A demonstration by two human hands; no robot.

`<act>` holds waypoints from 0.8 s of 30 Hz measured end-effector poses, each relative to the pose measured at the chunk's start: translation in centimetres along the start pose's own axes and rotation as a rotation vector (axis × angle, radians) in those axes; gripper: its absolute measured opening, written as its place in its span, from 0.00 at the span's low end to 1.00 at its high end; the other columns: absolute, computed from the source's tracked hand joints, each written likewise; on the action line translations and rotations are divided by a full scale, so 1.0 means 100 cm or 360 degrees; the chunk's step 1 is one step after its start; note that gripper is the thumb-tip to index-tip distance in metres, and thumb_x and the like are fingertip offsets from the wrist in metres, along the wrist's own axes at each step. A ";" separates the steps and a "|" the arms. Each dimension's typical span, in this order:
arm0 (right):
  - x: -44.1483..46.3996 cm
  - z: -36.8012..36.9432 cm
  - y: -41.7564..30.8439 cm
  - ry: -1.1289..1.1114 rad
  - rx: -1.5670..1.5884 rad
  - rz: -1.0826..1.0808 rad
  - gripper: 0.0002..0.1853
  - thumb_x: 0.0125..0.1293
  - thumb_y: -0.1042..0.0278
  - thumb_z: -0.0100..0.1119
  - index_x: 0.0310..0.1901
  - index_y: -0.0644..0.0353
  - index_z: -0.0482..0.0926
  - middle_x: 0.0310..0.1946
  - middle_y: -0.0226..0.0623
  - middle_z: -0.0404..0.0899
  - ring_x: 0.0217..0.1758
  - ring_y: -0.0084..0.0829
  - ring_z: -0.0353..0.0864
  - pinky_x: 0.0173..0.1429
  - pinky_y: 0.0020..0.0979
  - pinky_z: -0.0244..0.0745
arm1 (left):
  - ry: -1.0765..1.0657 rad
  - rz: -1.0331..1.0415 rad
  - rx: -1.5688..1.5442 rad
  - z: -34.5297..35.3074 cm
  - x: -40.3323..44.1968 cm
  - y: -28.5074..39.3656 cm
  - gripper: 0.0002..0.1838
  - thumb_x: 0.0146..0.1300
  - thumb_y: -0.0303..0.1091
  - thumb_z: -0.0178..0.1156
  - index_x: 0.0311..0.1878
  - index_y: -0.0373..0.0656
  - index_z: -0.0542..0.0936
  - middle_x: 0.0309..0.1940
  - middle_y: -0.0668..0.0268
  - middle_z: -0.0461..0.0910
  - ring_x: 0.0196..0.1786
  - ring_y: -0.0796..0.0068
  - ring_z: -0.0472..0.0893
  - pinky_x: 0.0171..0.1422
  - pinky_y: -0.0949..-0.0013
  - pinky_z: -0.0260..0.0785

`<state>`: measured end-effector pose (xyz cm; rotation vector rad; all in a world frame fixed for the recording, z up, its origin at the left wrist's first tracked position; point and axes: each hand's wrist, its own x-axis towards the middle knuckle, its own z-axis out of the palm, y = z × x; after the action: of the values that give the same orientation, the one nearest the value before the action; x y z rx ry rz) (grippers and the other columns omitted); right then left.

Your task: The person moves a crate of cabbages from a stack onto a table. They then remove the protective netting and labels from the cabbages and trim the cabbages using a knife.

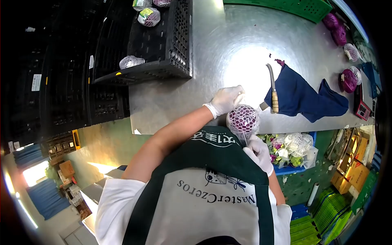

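Note:
A red cabbage [242, 119] in a white mesh net sits at the near edge of the steel table, against my apron. My left hand [227, 100], in a pale glove, is closed at the upper end of the net [243, 102], just above the cabbage. My gloved right hand [259, 152] is closed around the gathered lower end of the net; part of its fingers is hidden. To the right, a curved knife [274, 93] with a wooden handle lies beside a dark blue cloth [304, 96].
A black crate [181, 41] with netted cabbages stands at the left. A green crate [281, 7] is at the back. More red cabbages [348, 80] and a small red device [362, 110] line the right side. Below the table edge, a blue bin [292, 169] holds trimmings and netting.

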<state>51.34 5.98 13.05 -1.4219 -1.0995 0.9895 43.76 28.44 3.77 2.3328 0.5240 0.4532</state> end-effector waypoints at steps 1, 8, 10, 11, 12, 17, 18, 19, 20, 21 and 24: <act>-0.004 0.000 0.000 -0.0003 0.0048 -0.0064 0.19 0.62 0.68 0.60 0.18 0.62 0.65 0.21 0.38 0.66 0.27 0.37 0.64 0.34 0.35 0.60 | -0.0026 -0.0087 0.0046 0.000 -0.001 -0.002 0.08 0.64 0.36 0.58 0.39 0.42 0.78 0.29 0.57 0.82 0.30 0.62 0.83 0.36 0.64 0.74; -0.024 -0.023 -0.012 0.0268 0.0364 0.0003 0.19 0.58 0.67 0.62 0.17 0.60 0.64 0.20 0.34 0.67 0.29 0.32 0.66 0.36 0.30 0.61 | 0.0165 -0.0719 -0.0507 -0.021 0.002 -0.025 0.08 0.63 0.33 0.61 0.37 0.38 0.79 0.21 0.64 0.79 0.25 0.78 0.77 0.34 0.72 0.71; -0.024 -0.032 -0.016 0.0492 0.0664 0.0036 0.17 0.58 0.68 0.60 0.18 0.58 0.64 0.20 0.30 0.64 0.31 0.29 0.64 0.37 0.30 0.61 | 0.0207 -0.0774 -0.0442 -0.022 -0.001 -0.034 0.07 0.63 0.33 0.62 0.36 0.39 0.79 0.21 0.64 0.78 0.25 0.78 0.77 0.34 0.72 0.71; -0.022 -0.035 -0.018 0.0604 0.0901 0.0062 0.16 0.59 0.68 0.59 0.18 0.57 0.63 0.19 0.28 0.61 0.31 0.28 0.62 0.38 0.30 0.61 | 0.0221 -0.0807 -0.0418 -0.023 -0.004 -0.035 0.07 0.63 0.33 0.62 0.36 0.39 0.80 0.21 0.64 0.78 0.25 0.78 0.77 0.34 0.72 0.71; -0.013 -0.038 -0.009 0.0683 0.1126 -0.0071 0.16 0.62 0.64 0.58 0.21 0.55 0.63 0.20 0.24 0.57 0.29 0.24 0.59 0.40 0.29 0.62 | 0.0283 -0.0812 -0.0424 -0.021 -0.007 -0.039 0.07 0.63 0.33 0.62 0.36 0.39 0.79 0.21 0.63 0.78 0.25 0.78 0.77 0.34 0.72 0.70; 0.035 -0.027 0.052 0.1224 0.1100 0.0567 0.14 0.71 0.70 0.55 0.26 0.53 0.66 0.22 0.20 0.62 0.28 0.14 0.63 0.44 0.25 0.68 | 0.0377 -0.0915 -0.0254 -0.034 -0.021 -0.050 0.07 0.62 0.36 0.61 0.37 0.43 0.79 0.26 0.54 0.80 0.30 0.59 0.82 0.37 0.63 0.72; 0.040 -0.025 0.067 0.1263 0.1099 0.0614 0.14 0.66 0.75 0.60 0.26 0.52 0.67 0.23 0.20 0.65 0.28 0.14 0.68 0.42 0.21 0.70 | 0.0362 -0.0894 -0.0245 -0.041 -0.023 -0.049 0.07 0.62 0.36 0.61 0.36 0.43 0.79 0.24 0.55 0.80 0.28 0.61 0.81 0.37 0.64 0.72; 0.037 -0.025 0.094 0.1193 0.0875 0.0460 0.13 0.64 0.76 0.62 0.28 0.53 0.68 0.24 0.20 0.67 0.28 0.16 0.71 0.36 0.21 0.71 | 0.0342 -0.0873 -0.0237 -0.047 -0.025 -0.049 0.08 0.62 0.36 0.61 0.36 0.42 0.79 0.23 0.56 0.79 0.27 0.62 0.80 0.36 0.64 0.71; 0.042 -0.023 0.096 0.1201 0.0830 0.0482 0.11 0.64 0.75 0.63 0.31 0.54 0.69 0.25 0.22 0.70 0.28 0.16 0.72 0.35 0.20 0.72 | 0.0235 -0.0895 -0.0281 -0.056 -0.027 -0.046 0.08 0.61 0.36 0.61 0.34 0.40 0.79 0.23 0.58 0.78 0.26 0.65 0.78 0.36 0.65 0.71; 0.047 -0.021 0.098 0.1207 0.0782 0.0505 0.10 0.63 0.75 0.64 0.33 0.55 0.70 0.26 0.23 0.72 0.28 0.16 0.73 0.34 0.20 0.73 | 0.0236 -0.0753 -0.0265 -0.062 -0.028 -0.046 0.08 0.59 0.35 0.62 0.33 0.40 0.80 0.23 0.61 0.77 0.27 0.68 0.77 0.37 0.66 0.70; 0.058 -0.016 0.098 0.1246 0.0718 0.0567 0.16 0.65 0.71 0.63 0.49 0.58 0.68 0.38 0.33 0.76 0.31 0.19 0.77 0.31 0.20 0.75 | 0.0026 -0.0752 -0.0228 -0.075 -0.032 -0.037 0.06 0.59 0.31 0.64 0.33 0.39 0.80 0.29 0.70 0.71 0.30 0.83 0.69 0.37 0.77 0.65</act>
<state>55.44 10.84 3.44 -1.4441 -0.0434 0.7382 36.70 33.58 5.91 1.9842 0.9852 0.2732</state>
